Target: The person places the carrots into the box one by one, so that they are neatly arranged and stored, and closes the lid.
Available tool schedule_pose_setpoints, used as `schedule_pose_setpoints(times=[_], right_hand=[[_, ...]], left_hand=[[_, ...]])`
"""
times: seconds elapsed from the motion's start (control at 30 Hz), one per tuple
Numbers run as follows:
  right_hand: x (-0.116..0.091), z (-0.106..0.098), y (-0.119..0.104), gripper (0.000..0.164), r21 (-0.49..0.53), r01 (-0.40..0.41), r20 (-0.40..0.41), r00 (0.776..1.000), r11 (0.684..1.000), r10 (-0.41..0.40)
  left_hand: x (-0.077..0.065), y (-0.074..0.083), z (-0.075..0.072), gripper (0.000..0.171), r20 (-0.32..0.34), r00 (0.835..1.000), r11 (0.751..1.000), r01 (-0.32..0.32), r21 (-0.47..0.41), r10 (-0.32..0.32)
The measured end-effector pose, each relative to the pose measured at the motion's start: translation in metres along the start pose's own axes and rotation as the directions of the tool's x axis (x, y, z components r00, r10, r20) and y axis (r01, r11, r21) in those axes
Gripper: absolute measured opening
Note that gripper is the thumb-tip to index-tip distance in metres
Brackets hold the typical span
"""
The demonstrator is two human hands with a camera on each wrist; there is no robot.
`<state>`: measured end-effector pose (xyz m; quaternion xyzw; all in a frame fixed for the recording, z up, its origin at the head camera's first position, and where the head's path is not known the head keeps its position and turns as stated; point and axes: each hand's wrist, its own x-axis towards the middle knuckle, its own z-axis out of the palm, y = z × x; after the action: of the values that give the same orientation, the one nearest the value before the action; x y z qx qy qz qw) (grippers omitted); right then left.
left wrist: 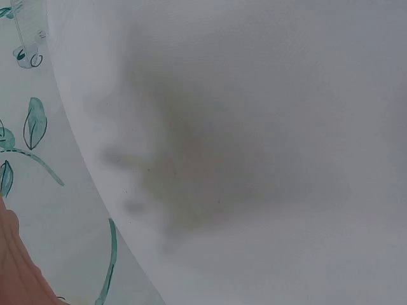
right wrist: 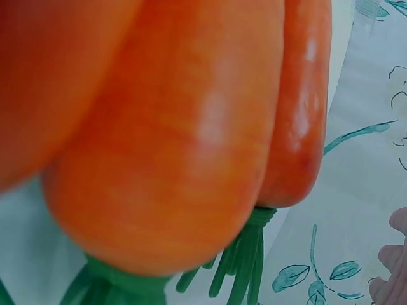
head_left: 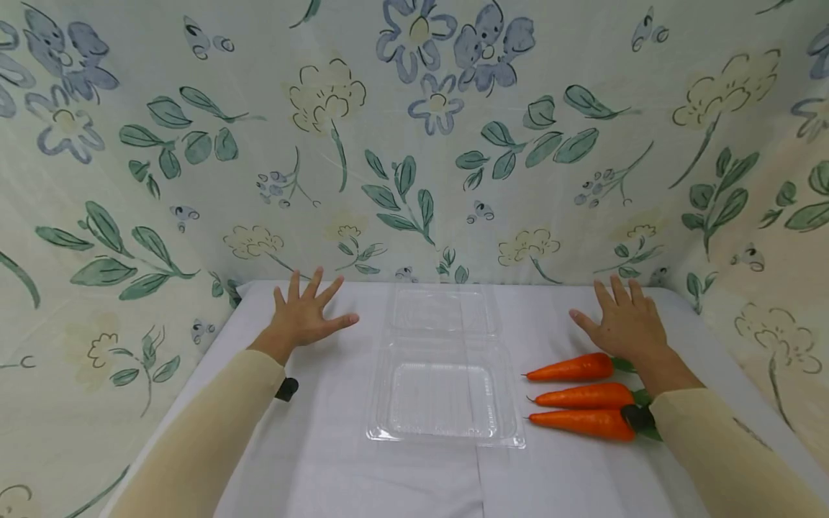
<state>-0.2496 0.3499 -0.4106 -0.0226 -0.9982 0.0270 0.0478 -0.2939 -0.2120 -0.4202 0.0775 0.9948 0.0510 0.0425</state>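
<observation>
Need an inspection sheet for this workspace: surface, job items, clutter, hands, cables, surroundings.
Surface: white cloth, lightly creased toward the near edge.
Job items: clear plastic clamshell container, lid open; three orange carrots with green tops, side by side right of it, tips toward it.
Clutter: nothing seen.
Hands: left hand spread, left of the container, holding nothing; right hand fingers extended, beyond the carrots, holding nothing.
Cables: nothing seen.
Surroundings: floral fabric behind and at both sides.

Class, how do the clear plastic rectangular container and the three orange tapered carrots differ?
The clear plastic rectangular container is see-through; the orange tapered carrots are opaque. The container has straight edges; the carrots narrow to points. Both lie on the white cloth.
</observation>
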Motion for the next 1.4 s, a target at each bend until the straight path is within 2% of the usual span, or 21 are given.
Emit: schedule_pose_setpoints(times=[0.23, 0.4, 0.53, 0.7, 0.9, 0.97, 1.2, 1.4], right_hand=[[-0.001, 0.0, 0.003, 0.1, -0.013, 0.014, 0.008, 1.0, 1.0, -0.014], [-0.003, -0.002, 0.005, 0.101, -0.001, 0.025, 0.033, 0.999, 1.0, -0.025], [-0.005, -0.006, 0.008, 0.102, 0.07, 0.02, 0.065, 0.998, 0.997, -0.024], [-0.01, -0.019, 0.01, 0.102, 0.189, -0.018, 0.1, 0.995, 0.982, -0.001], [-0.026, -0.039, 0.012, 0.094, 0.297, -0.033, 0.092, 0.996, 0.954, 0.006], [-0.034, -0.044, 0.014, 0.09, 0.335, -0.041, 0.086, 0.996, 0.941, 0.013], [-0.064, -0.046, 0.023, 0.082, 0.454, -0.097, 0.095, 0.994, 0.886, 0.06], [-0.087, -0.037, 0.03, 0.076, 0.482, -0.157, 0.086, 0.987, 0.862, 0.132]], left_hand=[[-0.002, 0.0, 0.002, 0.107, 0.005, 1.0, 1.0, 0.002, -0.019, -0.002], [-0.002, 0.001, 0.007, 0.106, -0.02, 1.0, 0.998, -0.007, -0.058, 0.006], [-0.006, 0.005, 0.011, 0.103, -0.043, 0.998, 0.989, -0.042, -0.144, 0.036], [-0.012, 0.016, 0.015, 0.097, -0.054, 0.997, 0.95, -0.064, -0.305, 0.05], [-0.022, 0.031, 0.02, 0.09, -0.072, 0.997, 0.863, -0.068, -0.5, 0.037], [-0.026, 0.036, 0.023, 0.087, -0.076, 0.996, 0.823, -0.079, -0.563, 0.044], [-0.042, 0.052, 0.034, 0.079, -0.091, 0.995, 0.648, -0.092, -0.756, 0.035], [-0.05, 0.064, 0.047, 0.076, -0.093, 0.995, 0.539, -0.092, -0.837, 0.026]])
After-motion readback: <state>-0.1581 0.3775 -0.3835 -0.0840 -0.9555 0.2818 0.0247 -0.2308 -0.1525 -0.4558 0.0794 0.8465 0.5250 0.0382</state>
